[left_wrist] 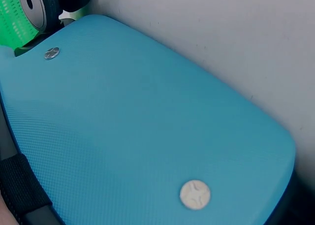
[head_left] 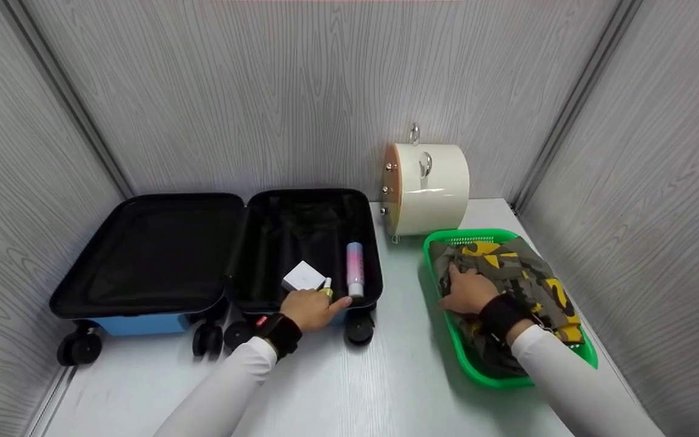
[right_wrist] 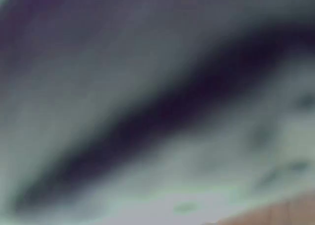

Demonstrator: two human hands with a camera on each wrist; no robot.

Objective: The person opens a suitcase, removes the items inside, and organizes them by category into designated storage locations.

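In the head view, the left hand (head_left: 311,308) sits at the lower middle of the frame, at the near edge of the open suitcase (head_left: 216,255). Its fingers curl around a small yellow-tipped tube (head_left: 327,287), which pokes up just past the knuckles; most of the tube is hidden by the hand. Just beside it inside the black-lined right half lie a small white box (head_left: 303,277) and a pink and white bottle (head_left: 355,269), lying lengthwise. The suitcase has a blue shell and black wheels, and lies flat and open on the pale table (head_left: 349,376).

At the lower right, the right hand (head_left: 468,292) rests palm down, fingers spread flat, on the camouflage cloth (head_left: 519,279), green-brown with yellow patches, bundled in the green basket (head_left: 446,243). Behind the basket stands a cream round case (head_left: 428,188).

The left wrist view shows only the blue shell (left_wrist: 147,126), a wheel and a sliver of green. The right wrist view is too blurred to read.
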